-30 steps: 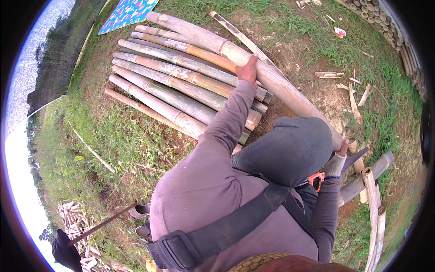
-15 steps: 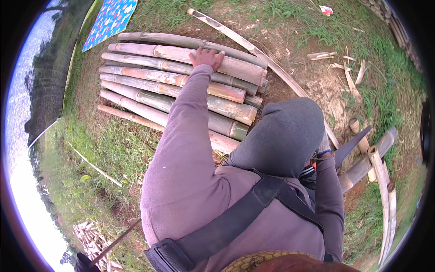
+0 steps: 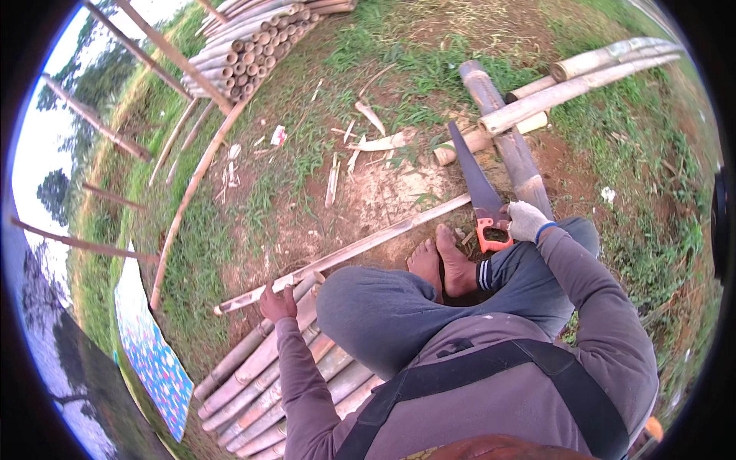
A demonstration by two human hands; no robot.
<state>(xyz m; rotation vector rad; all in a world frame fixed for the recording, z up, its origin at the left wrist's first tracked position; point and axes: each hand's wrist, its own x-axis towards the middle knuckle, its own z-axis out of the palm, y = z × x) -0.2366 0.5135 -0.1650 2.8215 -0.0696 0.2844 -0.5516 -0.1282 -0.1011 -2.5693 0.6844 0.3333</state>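
Note:
My bare left hand (image 3: 278, 303) is at the upper ends of a row of cut bamboo poles (image 3: 244, 376) lying on the ground, its fingers apart. A long split bamboo strip (image 3: 368, 244) passes just beyond its fingertips; whether they touch it I cannot tell. My right hand (image 3: 529, 222), in a white knitted glove, is closed on the handsaw (image 3: 477, 184) where the dark blade meets the orange handle. The blade points away from me, tilted left. Both forearms are in purple-grey sleeves.
Beyond the saw lies a thick bamboo log (image 3: 491, 96) with other poles (image 3: 583, 92) across it. Bamboo offcuts (image 3: 383, 142) and sawdust are scattered ahead. A bamboo stack (image 3: 249, 57) stands far left, near a blue patterned sheet (image 3: 157, 360). My bare feet (image 3: 445, 264) are close to the saw.
My view has swung right, bringing the saw, log and feet into full sight. My left hand has shifted from atop the poles to their ends. My right hand now shows beside my knee.

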